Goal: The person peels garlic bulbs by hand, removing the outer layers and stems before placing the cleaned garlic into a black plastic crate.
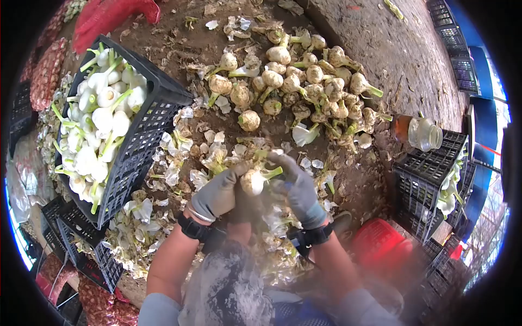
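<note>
Both my hands wear grey gloves and grip one garlic bulb (254,180) with a short green stem, low in the middle of the view. My left hand (217,193) closes on its left side. My right hand (298,187) closes on its right side, near the stem. Loose white peelings (202,155) lie on the dirt ground just beyond my hands. Farther off, a pile of unpeeled, dirty garlic bulbs (304,87) spreads across the ground.
A black plastic crate (147,138) full of clean white garlic stands at left. Another black crate (429,179) with some garlic sits at right, a glass jar (423,133) beside it. A red basket (380,242) is near my right arm. Red mesh sacks (111,16) lie top left.
</note>
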Demonstrator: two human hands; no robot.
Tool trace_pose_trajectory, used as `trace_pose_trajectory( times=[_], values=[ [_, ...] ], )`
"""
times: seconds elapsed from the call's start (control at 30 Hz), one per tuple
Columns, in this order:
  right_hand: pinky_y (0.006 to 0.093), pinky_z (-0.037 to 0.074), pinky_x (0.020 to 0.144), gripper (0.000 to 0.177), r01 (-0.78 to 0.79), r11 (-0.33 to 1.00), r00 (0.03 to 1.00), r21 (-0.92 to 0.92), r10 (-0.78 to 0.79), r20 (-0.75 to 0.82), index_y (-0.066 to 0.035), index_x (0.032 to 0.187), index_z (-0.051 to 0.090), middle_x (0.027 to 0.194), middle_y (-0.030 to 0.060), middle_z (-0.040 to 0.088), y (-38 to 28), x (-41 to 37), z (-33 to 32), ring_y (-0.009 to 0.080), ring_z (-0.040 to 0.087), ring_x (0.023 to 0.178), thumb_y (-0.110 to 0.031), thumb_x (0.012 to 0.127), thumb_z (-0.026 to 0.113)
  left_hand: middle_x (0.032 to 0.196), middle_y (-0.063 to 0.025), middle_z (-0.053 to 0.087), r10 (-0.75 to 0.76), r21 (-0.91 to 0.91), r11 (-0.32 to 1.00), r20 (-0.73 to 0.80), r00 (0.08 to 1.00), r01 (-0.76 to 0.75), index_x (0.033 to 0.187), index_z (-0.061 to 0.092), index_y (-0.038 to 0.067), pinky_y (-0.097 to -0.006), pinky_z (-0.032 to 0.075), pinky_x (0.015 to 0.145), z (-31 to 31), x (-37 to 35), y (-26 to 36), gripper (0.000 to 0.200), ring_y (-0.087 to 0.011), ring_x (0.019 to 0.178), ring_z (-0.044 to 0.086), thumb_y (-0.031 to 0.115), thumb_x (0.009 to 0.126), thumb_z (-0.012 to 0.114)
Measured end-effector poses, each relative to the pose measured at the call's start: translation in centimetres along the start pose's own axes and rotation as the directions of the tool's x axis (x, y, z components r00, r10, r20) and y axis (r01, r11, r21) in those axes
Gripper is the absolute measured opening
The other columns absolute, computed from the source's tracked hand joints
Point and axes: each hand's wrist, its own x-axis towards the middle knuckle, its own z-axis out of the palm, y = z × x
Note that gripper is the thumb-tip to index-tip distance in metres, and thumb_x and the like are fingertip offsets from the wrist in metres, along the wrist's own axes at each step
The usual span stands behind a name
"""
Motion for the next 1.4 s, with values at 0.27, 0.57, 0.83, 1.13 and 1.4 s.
trace_pose_trajectory(
  times=[0.27, 0.57, 0.83, 1.13, 1.4],
  values=[
    [0.0269, 0.051, 0.081, 0.019, 0.004, 0.983, 0.94, -0.181, -0.066, -0.336, 0.002, 0.108, 0.07, 0.106, 0.0086, 0.068, 1.6, -0.7, 0.1, 0.0131, 0.063, 0.088, -0.003, 0.091, 0.062, 0.102, -0.0047, 0.071, 0.348, 0.535, 0.833, -0.301, 0.888, -0.145, 0.118, 0.065, -0.002, -0.0262, 0.054, 0.078, -0.6, -1.3, 0.6, 0.027, -0.0121, 0.085, 0.066, 0.017, 0.099, 0.06],
    [0.0286, 0.059, 0.076, 0.022, 0.074, 0.997, 0.866, 0.035, -0.047, -0.497, 0.003, 0.108, 0.068, 0.097, 0.0068, 0.07, 3.1, -1.3, -0.5, 0.014, 0.069, 0.09, -0.014, 0.098, 0.059, 0.121, -0.0176, 0.061, 0.428, 0.981, 0.132, -0.188, 0.884, 0.145, 0.13, 0.054, -0.003, -0.0397, 0.049, 0.091, -2.8, -4.6, 2.2, 0.05, -0.0269, 0.105, 0.061, 0.025, 0.092, 0.07],
    [0.0261, 0.052, 0.073, 0.026, 0.023, 0.994, 0.993, -0.111, -0.036, -0.114, -0.001, 0.114, 0.067, 0.096, 0.0041, 0.068, -0.5, 2.9, 2.0, 0.0104, 0.063, 0.083, -0.016, 0.093, 0.067, 0.12, -0.0097, 0.062, 0.398, -0.103, 0.887, -0.324, 0.858, -0.45, 0.128, 0.058, 0.006, -0.0275, 0.051, 0.085, -0.8, -4.9, 4.6, 0.052, -0.0166, 0.102, 0.061, 0.029, 0.085, 0.075],
    [0.0403, 0.053, 0.078, 0.022, 0.164, 0.224, 0.945, -0.961, -0.314, 0.088, -0.007, 0.104, 0.069, 0.101, 0.0107, 0.067, 2.2, 14.9, 0.8, 0.0335, 0.064, 0.096, -0.012, 0.083, 0.072, 0.126, -0.0059, 0.056, 0.583, -0.206, 0.745, -0.26, 0.77, -0.634, 0.153, 0.028, 0.005, -0.0302, 0.05, 0.082, -6.3, -5.6, 8.1, 0.08, -0.0118, 0.101, 0.054, 0.049, 0.095, 0.059],
    [0.026, 0.034, 0.061, 0.035, 0.012, 0.865, 0.981, -0.502, -0.107, -0.161, 0.0, 0.077, 0.046, 0.068, 0.0003, 0.036, 2.0, 7.2, 1.5, 0.0093, 0.033, 0.068, -0.018, 0.094, 0.07, 0.115, -0.0126, 0.061, 0.544, 0.729, 0.634, -0.186, 0.818, -0.257, 0.127, 0.054, 0.002, -0.0349, 0.048, 0.095, -0.9, 1.5, 0.3, 0.052, -0.0253, 0.106, 0.061, 0.011, 0.08, 0.076]
  ],
)
